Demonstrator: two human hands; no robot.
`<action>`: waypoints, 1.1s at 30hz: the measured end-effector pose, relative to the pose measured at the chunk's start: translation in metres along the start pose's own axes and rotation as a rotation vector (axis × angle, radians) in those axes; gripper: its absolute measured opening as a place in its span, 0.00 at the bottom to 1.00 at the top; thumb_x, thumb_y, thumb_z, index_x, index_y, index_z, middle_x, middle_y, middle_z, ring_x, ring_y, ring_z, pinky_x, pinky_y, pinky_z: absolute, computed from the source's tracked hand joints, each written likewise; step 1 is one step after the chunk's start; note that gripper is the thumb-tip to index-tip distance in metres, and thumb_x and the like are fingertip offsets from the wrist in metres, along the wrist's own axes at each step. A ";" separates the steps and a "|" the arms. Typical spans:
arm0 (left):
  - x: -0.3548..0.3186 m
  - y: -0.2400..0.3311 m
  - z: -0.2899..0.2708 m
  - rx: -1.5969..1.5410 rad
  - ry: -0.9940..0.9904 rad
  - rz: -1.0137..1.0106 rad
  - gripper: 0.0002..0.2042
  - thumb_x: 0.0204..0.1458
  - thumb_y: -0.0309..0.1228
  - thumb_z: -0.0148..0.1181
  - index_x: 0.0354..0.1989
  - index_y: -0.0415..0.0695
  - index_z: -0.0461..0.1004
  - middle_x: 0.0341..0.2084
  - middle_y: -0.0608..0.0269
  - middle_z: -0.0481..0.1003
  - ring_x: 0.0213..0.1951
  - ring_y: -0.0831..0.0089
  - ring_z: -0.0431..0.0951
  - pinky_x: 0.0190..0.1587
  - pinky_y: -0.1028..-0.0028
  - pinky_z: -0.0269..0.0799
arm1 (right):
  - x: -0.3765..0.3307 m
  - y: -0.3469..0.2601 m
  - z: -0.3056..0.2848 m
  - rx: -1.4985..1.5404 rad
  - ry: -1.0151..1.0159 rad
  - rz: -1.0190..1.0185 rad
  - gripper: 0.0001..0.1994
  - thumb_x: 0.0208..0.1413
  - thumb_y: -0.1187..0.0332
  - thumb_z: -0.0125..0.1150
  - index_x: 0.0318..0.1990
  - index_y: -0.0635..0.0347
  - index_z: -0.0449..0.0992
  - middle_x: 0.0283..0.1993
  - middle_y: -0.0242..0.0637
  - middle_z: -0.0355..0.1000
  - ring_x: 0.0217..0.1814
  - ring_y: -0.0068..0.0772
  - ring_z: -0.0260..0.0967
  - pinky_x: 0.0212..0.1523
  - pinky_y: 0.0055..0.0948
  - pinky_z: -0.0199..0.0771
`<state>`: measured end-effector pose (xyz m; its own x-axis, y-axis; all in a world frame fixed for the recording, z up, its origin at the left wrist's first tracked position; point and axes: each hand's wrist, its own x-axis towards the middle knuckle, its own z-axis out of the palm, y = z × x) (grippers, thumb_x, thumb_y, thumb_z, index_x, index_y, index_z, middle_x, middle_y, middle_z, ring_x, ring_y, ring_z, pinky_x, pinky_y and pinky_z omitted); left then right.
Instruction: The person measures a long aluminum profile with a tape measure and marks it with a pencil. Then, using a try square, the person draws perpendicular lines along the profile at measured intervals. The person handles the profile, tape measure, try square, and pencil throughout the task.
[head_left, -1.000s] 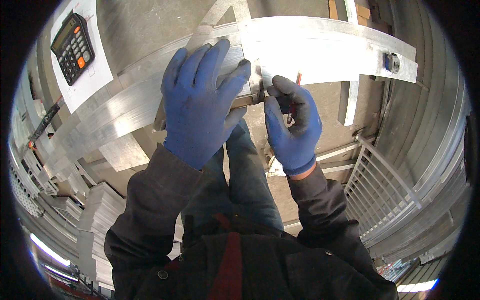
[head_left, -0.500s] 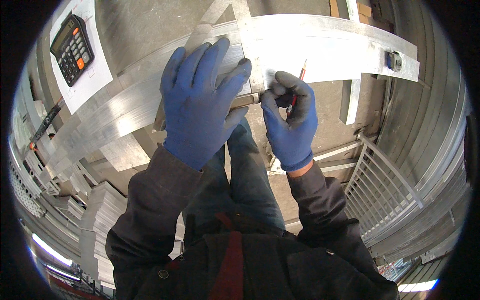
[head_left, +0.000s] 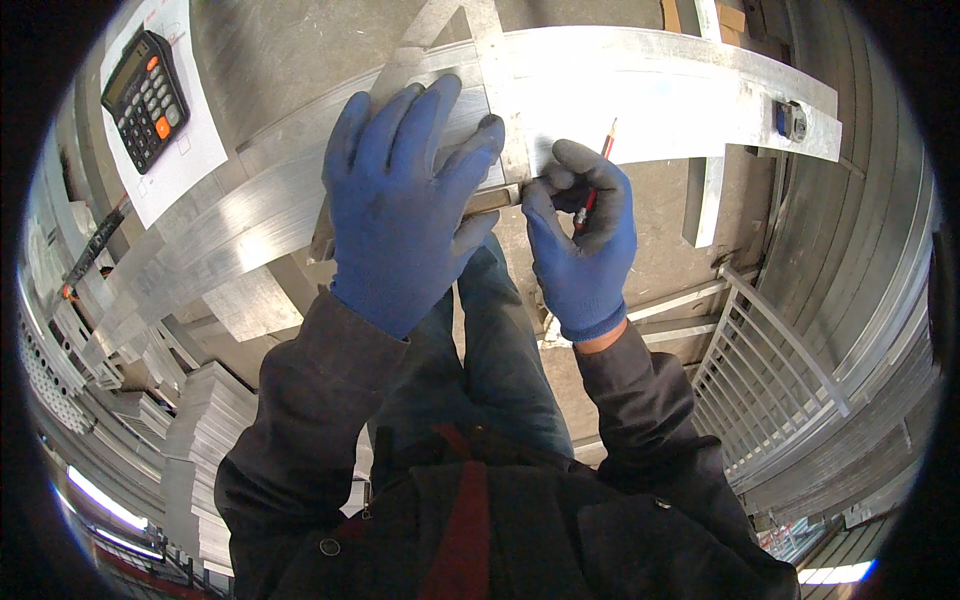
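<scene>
A long aluminium bar (head_left: 650,95) lies across the view in front of me. My left hand (head_left: 405,205), in a blue glove, is pressed flat on it over a metal square (head_left: 505,120) whose blade crosses the bar. My right hand (head_left: 580,235), also blue-gloved, grips a red pencil (head_left: 598,170) with its tip up, right beside the square's blade at the bar's near edge.
A black calculator (head_left: 147,97) rests on a white paper sheet (head_left: 185,160) at upper left. A small blue-grey tape measure (head_left: 792,120) sits on the bar's right end. Stacks of aluminium profiles (head_left: 205,440) stand lower left, a barred metal frame (head_left: 765,370) at right.
My right hand has shifted up and slightly left toward the square, bringing the pencil to the bar's edge. My left hand has stayed flat on the bar.
</scene>
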<state>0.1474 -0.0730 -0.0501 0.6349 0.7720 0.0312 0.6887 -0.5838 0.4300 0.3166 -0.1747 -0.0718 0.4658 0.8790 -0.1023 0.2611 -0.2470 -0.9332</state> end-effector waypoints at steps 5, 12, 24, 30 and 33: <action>0.000 -0.001 0.001 -0.004 0.006 0.007 0.37 0.42 0.49 0.87 0.66 0.62 0.82 0.72 0.54 0.71 0.73 0.53 0.67 0.80 0.40 0.51 | 0.000 0.002 0.000 0.004 0.000 -0.011 0.22 0.63 0.81 0.70 0.64 0.62 0.77 0.49 0.34 0.77 0.47 0.23 0.77 0.52 0.26 0.82; -0.001 -0.002 -0.001 0.025 -0.015 0.026 0.36 0.48 0.50 0.82 0.68 0.60 0.81 0.72 0.53 0.71 0.72 0.51 0.68 0.79 0.41 0.52 | -0.001 0.000 -0.002 0.000 -0.012 0.002 0.22 0.64 0.81 0.70 0.64 0.62 0.77 0.49 0.34 0.77 0.48 0.23 0.77 0.52 0.26 0.82; -0.001 -0.002 -0.001 0.025 -0.035 0.018 0.36 0.49 0.49 0.82 0.69 0.59 0.81 0.73 0.53 0.70 0.73 0.50 0.67 0.79 0.42 0.53 | 0.007 -0.016 -0.017 -0.075 0.019 -0.050 0.25 0.62 0.79 0.72 0.67 0.63 0.76 0.51 0.39 0.78 0.49 0.27 0.79 0.53 0.29 0.82; 0.003 -0.001 -0.004 -0.002 -0.013 0.013 0.37 0.40 0.45 0.87 0.65 0.60 0.83 0.70 0.54 0.72 0.71 0.53 0.69 0.79 0.45 0.54 | 0.018 -0.026 -0.032 -0.008 -0.138 0.020 0.19 0.70 0.76 0.63 0.66 0.64 0.79 0.53 0.40 0.83 0.48 0.26 0.80 0.52 0.28 0.81; 0.005 0.000 -0.006 -0.018 -0.034 0.008 0.36 0.44 0.46 0.85 0.66 0.57 0.82 0.71 0.53 0.71 0.71 0.51 0.68 0.79 0.44 0.54 | 0.026 -0.029 -0.033 -0.078 -0.164 -0.063 0.17 0.74 0.73 0.59 0.66 0.64 0.81 0.51 0.40 0.82 0.45 0.24 0.77 0.47 0.25 0.79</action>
<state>0.1486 -0.0674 -0.0447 0.6523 0.7580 0.0041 0.6771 -0.5851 0.4463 0.3492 -0.1584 -0.0360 0.3041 0.9468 -0.1056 0.3531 -0.2150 -0.9106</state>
